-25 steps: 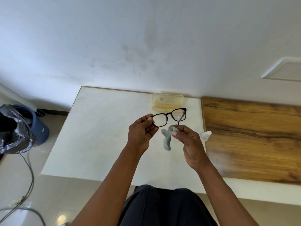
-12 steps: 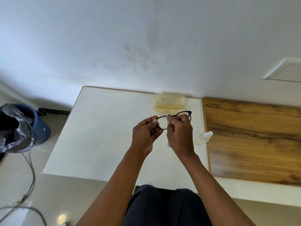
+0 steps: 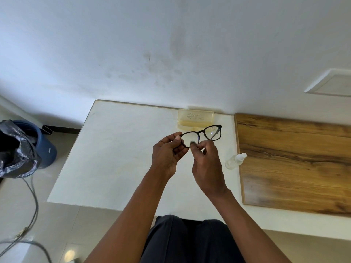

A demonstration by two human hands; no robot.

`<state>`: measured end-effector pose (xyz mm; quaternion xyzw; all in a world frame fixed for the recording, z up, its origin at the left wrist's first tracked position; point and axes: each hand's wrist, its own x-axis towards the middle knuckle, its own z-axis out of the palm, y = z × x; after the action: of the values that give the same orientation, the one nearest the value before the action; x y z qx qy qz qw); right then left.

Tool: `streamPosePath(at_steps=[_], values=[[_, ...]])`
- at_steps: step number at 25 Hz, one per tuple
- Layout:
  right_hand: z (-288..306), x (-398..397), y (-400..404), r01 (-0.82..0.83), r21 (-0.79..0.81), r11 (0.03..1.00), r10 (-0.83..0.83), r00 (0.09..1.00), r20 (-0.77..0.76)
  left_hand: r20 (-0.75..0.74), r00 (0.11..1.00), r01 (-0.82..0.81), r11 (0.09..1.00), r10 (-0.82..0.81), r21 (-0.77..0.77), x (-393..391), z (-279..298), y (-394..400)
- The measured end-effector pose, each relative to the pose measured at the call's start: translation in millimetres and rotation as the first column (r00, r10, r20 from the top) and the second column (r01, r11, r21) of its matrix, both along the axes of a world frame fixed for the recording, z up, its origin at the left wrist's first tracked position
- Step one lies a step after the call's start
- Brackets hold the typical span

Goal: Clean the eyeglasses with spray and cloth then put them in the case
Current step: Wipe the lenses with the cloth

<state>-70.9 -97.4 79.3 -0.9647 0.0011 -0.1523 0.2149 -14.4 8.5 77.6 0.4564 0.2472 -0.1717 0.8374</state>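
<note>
Wiping is under way on the glasses [image 3: 201,135], held in the air above the white table [image 3: 114,149], just in front of the case [image 3: 195,119]. The left hand [image 3: 167,154] pinches the frame at its left end. The right hand [image 3: 207,168] is closed on the cloth [image 3: 192,143], only a scrap of which shows, pressed against the left lens.

Likely trouble: rubbing hard while the frame is held by one end only could twist it or slip it out of the pinch, and it would fall on the hard tabletop. A bunched cloth may also let a bare fingertip touch the lens and smear it. The right lens looks not yet wiped.

The spray bottle [image 3: 235,160] lies on its side near the right wrist, at the table's edge beside a wooden board [image 3: 294,164]; a careless elbow could roll it.

The case stands open against the stained white wall [image 3: 171,54]. A blue bin [image 3: 45,147] with a black liner and loose cables [image 3: 32,196] occupy the tiled floor at left.
</note>
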Motion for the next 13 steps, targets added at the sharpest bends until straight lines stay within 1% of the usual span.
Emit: streamPosePath(at_steps=[3,7,13], values=[[1.8,5.9,-8.3,0.054,0.005,0.999,-0.054,0.998,0.039,0.005,1.000,0.021,1.000,-0.022,0.008,-1.5,0.4,-0.3],[5.8,19.8,-3.4,0.052,0.008,0.999,-0.052,0.998,0.018,0.006,1.000,0.028,1.000,-0.028,-0.002,-2.3,1.7,-2.4],[0.3,11.0,7.6,-0.097,-0.041,0.994,0.094,0.994,-0.061,0.025,1.000,0.016,1.000,-0.016,-0.001,-2.9,1.6,-2.5]])
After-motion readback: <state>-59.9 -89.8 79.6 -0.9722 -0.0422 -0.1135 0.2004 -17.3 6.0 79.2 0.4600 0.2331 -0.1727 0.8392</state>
